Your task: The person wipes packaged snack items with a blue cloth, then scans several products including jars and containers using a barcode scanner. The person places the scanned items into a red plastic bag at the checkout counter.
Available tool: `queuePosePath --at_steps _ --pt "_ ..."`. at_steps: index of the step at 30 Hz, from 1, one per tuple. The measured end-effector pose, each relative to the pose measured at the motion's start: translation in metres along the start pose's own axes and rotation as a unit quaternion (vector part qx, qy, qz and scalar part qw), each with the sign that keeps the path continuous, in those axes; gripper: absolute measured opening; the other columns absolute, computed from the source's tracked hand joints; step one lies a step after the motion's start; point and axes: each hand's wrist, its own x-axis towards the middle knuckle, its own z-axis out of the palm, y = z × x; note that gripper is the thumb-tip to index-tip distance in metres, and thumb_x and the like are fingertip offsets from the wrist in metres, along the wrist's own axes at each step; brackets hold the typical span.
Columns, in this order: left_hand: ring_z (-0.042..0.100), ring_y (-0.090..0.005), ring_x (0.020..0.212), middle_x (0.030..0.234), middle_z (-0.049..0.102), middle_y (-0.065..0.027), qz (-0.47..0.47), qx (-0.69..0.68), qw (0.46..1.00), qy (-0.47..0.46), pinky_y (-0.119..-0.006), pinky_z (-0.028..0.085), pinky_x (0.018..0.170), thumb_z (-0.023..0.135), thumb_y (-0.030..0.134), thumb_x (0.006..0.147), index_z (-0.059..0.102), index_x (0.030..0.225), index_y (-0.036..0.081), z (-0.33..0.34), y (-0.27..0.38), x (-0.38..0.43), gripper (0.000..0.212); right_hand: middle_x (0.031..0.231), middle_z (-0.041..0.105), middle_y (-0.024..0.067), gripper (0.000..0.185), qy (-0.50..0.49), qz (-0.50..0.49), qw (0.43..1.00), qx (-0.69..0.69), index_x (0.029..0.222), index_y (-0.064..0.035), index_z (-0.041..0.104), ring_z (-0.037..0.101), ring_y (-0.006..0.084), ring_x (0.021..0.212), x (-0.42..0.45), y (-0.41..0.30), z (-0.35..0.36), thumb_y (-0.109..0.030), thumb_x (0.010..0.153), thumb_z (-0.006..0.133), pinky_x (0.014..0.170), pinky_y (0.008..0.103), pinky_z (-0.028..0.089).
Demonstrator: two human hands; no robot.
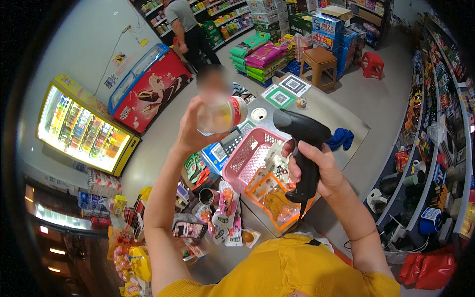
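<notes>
My left hand (191, 128) grips a clear plastic jar (213, 118) with a red and white band near one end, raised above the counter and tilted on its side. Something yellowish shows through its wall. In my right hand (315, 167) is a black handheld barcode scanner (302, 130), its head angled toward the upper left and its cable hanging down. Below the scanner sits a pink perforated plastic basket (233, 163). An orange-edged snack packet (276, 202) lies at the basket's near end, partly covered by the scanner handle. White packaging (276, 159) leans inside, half hidden by my fingers.
Several pink snack packets (226, 204) and a phone (189, 229) lie left of the basket. A blue cloth (340, 139) and printed code cards (279, 97) rest on the metal counter (326, 100). One person with a blurred head is across the counter; another person (185, 26) stands by shelves.
</notes>
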Motion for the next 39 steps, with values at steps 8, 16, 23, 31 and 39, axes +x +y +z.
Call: queuePosePath --at_steps 8,16,23,31,39 --pt "0.057 -0.0339 0.105 0.12 0.05 -0.0168 0.265 0.193 0.935 -0.134 -0.041 0.053 0.086 0.077 0.008 0.06 0.054 0.112 0.029 -0.061 0.107 -0.025 0.06 0.092 0.059 0.0135 0.041 -0.073 0.04 0.987 -0.139 0.114 0.0046 0.05 0.056 0.013 0.054 -0.026 -0.009 0.019 -0.021 0.084 0.062 0.047 0.0252 0.047" --pt "0.057 -0.0327 0.104 0.117 0.052 -0.0167 0.228 0.239 0.94 -0.085 -0.041 0.053 0.084 0.076 0.008 0.064 0.053 0.114 0.026 -0.086 0.143 -0.052 0.058 0.077 0.06 0.0102 0.035 -0.132 0.054 0.967 -0.213 0.104 0.0037 0.054 0.055 0.0142 0.05 -0.037 -0.013 0.037 -0.019 0.079 0.065 0.046 0.0265 0.046" --pt "0.056 -0.0279 0.104 0.121 0.051 -0.0147 0.26 0.324 0.906 -0.085 -0.035 0.052 0.082 0.074 0.01 0.064 0.05 0.117 0.027 -0.094 0.149 -0.08 0.061 0.091 0.06 0.0108 0.041 -0.171 0.051 0.968 -0.178 0.118 -0.0009 0.05 0.057 0.0156 0.053 -0.041 -0.003 0.044 -0.013 0.081 0.064 0.047 0.0284 0.048" --pt "0.055 -0.0266 0.108 0.128 0.047 -0.0148 0.393 0.304 0.838 -0.226 -0.035 0.051 0.087 0.072 0.011 0.07 0.041 0.118 0.029 -0.12 0.171 -0.09 0.061 0.09 0.063 0.0084 0.047 -0.247 0.011 0.866 -0.434 0.112 0.0002 0.054 0.057 0.014 0.068 -0.043 -0.025 0.059 -0.004 0.07 0.073 0.064 0.0288 0.048" --pt "0.054 -0.0249 0.107 0.127 0.047 -0.0164 0.447 0.225 0.814 -0.294 -0.04 0.051 0.086 0.068 0.011 0.075 0.035 0.114 0.027 -0.12 0.209 -0.102 0.053 0.098 0.066 0.0134 0.043 -0.405 -0.145 0.69 -0.582 0.1 -0.002 0.062 0.062 0.0276 0.089 -0.055 -0.012 0.072 -0.01 0.062 0.08 0.082 0.036 0.048"
